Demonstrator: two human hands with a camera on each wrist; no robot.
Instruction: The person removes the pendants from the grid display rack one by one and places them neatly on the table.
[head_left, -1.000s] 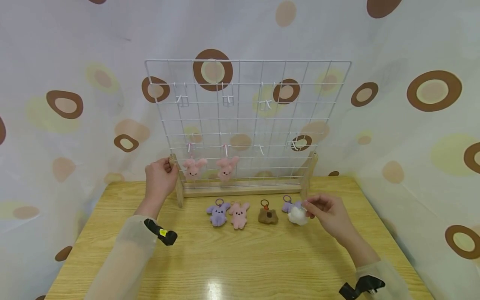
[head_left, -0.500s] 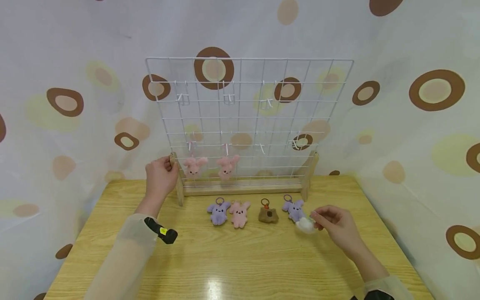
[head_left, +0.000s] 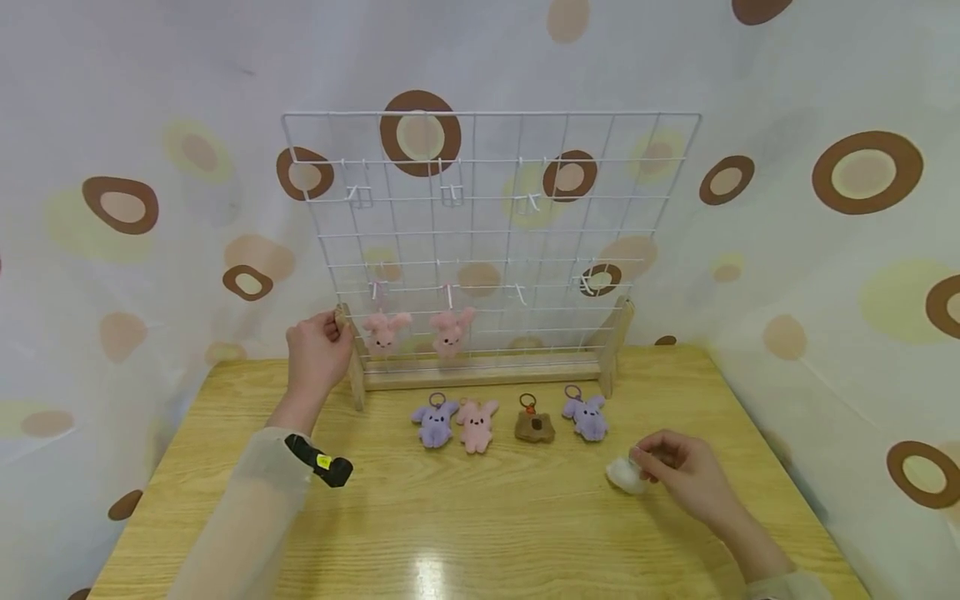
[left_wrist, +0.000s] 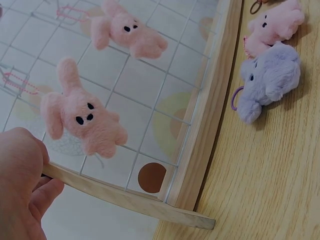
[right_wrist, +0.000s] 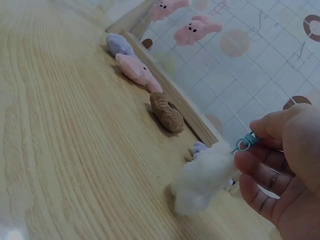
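1. Two hands show in the head view, above a wooden surface [head_left: 480, 525]. The right hand [head_left: 688, 477] pinches a white plush [head_left: 623, 477] at its upper edge, fingers drawn together on it. The plush is at the right, closer to the person than the row of toys lying along the stand, and apart from them: a lavender plush toy [head_left: 435, 424], a pink plush toy [head_left: 476, 427], a brown plush toy [head_left: 535, 427] and a second lavender plush toy [head_left: 588, 418]. The left hand [head_left: 318, 354] has its fingers curled on the top of the wooden post [head_left: 355, 372] at the left end of a white wire grid [head_left: 472, 232], where two hanging pink toys [head_left: 451, 335] dangle from hooks.

2. In the left wrist view the fingers are clamped round the edge of that post, beside the hanging pink toys with their black eyes and noses.

3. In the right wrist view the white plush looks fluffy, rounded and tilted, with a turquoise clasp [right_wrist: 245, 142] and ring at its top. Thumb and fingers are clamped on the clasp; whether the plush touches the surface cannot be told.
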